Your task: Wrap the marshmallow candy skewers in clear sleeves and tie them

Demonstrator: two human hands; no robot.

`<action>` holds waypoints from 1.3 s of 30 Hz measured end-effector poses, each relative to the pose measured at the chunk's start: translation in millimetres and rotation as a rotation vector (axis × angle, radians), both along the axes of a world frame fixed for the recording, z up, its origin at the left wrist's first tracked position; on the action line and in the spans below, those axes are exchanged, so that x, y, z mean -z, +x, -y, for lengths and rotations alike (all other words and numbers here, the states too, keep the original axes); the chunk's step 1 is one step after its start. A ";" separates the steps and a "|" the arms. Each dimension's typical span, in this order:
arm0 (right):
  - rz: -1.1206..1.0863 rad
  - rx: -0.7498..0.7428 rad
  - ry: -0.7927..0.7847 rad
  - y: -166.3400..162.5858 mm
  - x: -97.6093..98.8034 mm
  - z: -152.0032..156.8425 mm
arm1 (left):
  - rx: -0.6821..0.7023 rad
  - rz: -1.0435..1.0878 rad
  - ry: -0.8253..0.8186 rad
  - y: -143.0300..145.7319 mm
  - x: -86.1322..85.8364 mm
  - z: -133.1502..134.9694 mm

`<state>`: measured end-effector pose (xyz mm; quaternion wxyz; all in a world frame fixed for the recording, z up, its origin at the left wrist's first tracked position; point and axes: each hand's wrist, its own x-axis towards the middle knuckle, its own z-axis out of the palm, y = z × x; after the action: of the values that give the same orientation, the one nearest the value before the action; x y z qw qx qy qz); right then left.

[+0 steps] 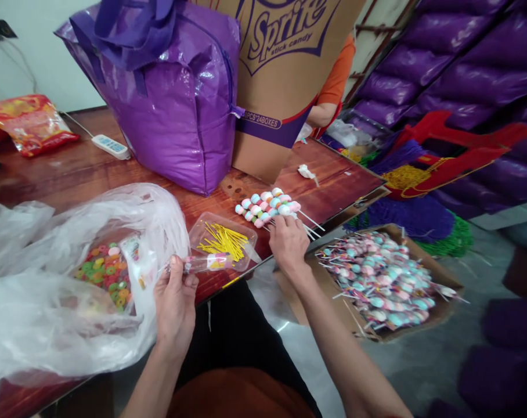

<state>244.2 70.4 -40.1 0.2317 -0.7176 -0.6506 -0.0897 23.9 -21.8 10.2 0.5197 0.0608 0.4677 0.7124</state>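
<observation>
My left hand point(176, 302) pinches one end of a clear plastic wrapper point(215, 262) with a small printed label. The wrapper reaches across the front of a clear plastic tray point(197, 231) of yellow twist ties point(224, 241). At the table edge, my right hand point(288, 244) has its fingers closed at the near side of a row of marshmallow candy sticks point(267, 204). These carry pink, blue and white pieces, and their white sticks point right. Its fingertips are partly hidden, but they appear to grip a candy stick.
A white plastic bag point(159, 215) holds colourful candy rings point(102, 267) on the left. Behind stand a purple bag point(172, 116) and a Sprite carton point(263, 145). A carton point(444, 310) of wrapped candy sticks sits lower right. An orange-sleeved person point(337, 75) is behind.
</observation>
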 end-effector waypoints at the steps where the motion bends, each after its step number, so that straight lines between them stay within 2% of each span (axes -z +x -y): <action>1: 0.032 -0.007 -0.019 1.9 2.9 -3.4 | -0.013 0.018 -0.003 -1.6 -0.1 -0.7; 4: -0.029 -0.019 -0.002 2.7 6.2 -4.2 | -0.060 0.047 0.016 -5.6 0.9 -4.3; 6: -0.211 -0.055 0.073 0.5 1.7 4.5 | -0.093 0.047 0.017 -9.0 2.7 -7.4; 10: -0.726 -0.295 0.160 -8.5 -21.6 44.2 | -0.141 0.030 -0.037 -16.3 7.1 -12.3; 12: -0.860 -0.409 0.141 -13.4 -34.1 67.9 | -0.149 0.025 -0.048 -17.8 8.3 -13.5; 14: -0.880 -0.498 0.136 -16.6 -42.5 87.1 | -0.147 0.020 -0.048 -17.3 8.8 -13.8; 17: -0.797 -0.586 0.134 -16.1 -46.1 102.1 | -0.136 0.006 -0.047 -14.9 9.4 -13.0; 22: -0.660 -0.650 0.091 -3.6 -45.8 106.4 | -0.099 -0.042 -0.028 -14.0 10.6 -10.1; 26: -0.587 -0.668 0.011 4.6 -49.5 108.7 | -0.062 -0.195 0.019 -16.1 11.0 -6.8; 31: -0.685 -0.687 -0.081 -2.5 -50.9 110.1 | -0.015 -0.392 0.084 -15.2 13.1 -2.1; 39: -0.785 -0.696 -0.151 -23.9 -45.2 111.6 | 0.004 -0.482 0.097 -11.2 24.4 -1.8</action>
<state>220.4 -41.2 5.1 0.4218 -0.4533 -0.7193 0.3150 12.8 -20.0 -14.2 0.3907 0.2550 0.5433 0.6980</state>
